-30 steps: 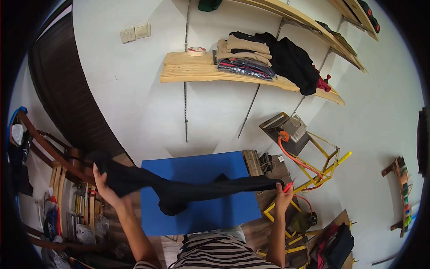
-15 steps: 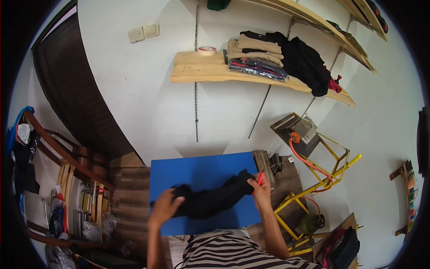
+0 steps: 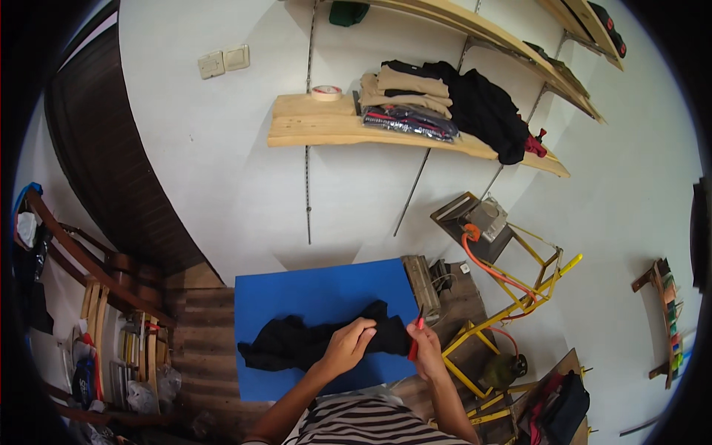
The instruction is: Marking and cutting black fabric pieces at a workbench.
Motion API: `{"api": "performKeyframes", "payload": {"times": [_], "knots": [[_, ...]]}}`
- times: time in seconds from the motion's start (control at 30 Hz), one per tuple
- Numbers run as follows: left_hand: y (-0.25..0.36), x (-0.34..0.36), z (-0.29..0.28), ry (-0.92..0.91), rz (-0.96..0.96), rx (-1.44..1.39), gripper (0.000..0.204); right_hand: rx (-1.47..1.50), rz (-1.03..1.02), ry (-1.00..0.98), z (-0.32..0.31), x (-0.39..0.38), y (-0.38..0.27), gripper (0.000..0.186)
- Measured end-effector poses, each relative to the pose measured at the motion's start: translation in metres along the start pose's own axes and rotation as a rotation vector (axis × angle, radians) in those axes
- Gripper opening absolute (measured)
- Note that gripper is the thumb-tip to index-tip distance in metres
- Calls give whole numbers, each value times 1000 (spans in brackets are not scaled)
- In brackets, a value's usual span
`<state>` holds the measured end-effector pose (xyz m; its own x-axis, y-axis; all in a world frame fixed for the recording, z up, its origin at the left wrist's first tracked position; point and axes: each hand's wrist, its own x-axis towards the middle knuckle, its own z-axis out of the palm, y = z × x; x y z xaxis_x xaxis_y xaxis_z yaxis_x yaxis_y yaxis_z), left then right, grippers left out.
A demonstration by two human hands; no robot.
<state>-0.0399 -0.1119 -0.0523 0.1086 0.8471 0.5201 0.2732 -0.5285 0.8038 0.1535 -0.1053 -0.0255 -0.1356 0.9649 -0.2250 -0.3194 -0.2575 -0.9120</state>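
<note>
A black garment (image 3: 289, 343) lies bunched lengthwise across a blue tabletop (image 3: 311, 285). Over its right part is my left hand (image 3: 347, 345), its fingers closed on the dark cloth. My right hand (image 3: 426, 352), by the garment's right end, is closed around a small red tool (image 3: 413, 348) with a thin dark tip pointing away from me. My fingers cover part of that tool, so its exact kind does not show. Whether the right fingers also grip the cloth's edge, I cannot tell.
Beyond the table's right edge stand a grey metal box (image 3: 421, 285) and a yellow metal frame (image 3: 512, 311) with an orange hose (image 3: 497, 271). Wooden shelving (image 3: 93, 311) is on the left. A wall shelf (image 3: 311, 126) above holds folded clothes (image 3: 408, 93) and a tape roll (image 3: 326, 93).
My left hand has moved right, from the garment's left end to near its right end. The right hand stays by the right end with the red tool. The view has shifted slightly.
</note>
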Motion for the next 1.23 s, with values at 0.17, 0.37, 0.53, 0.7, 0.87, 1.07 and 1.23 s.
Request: {"api": "performKeyframes", "payload": {"times": [0.17,0.37,0.53,0.7,0.87,1.07,1.23], "knots": [[6,2,10,39,354,162,13,-11,159,40,10,-6,-1,23],[11,-9,1,79,303,279,17,-239,-28,-81,7,5,-3,23],[8,-15,-5,111,323,384,20,-660,-126,-138,25,7,-30,28],[-12,-30,4,158,3,300,43,-527,-283,-42,19,9,-47,31],[-90,-89,-3,-37,-215,514,49,-310,-286,91,6,3,-71,36],[-106,-113,-57,-80,-411,560,43,-365,-469,204,-30,25,-106,32],[-109,-86,-114,-165,-374,485,44,-714,-491,210,-35,84,-134,30]]}}
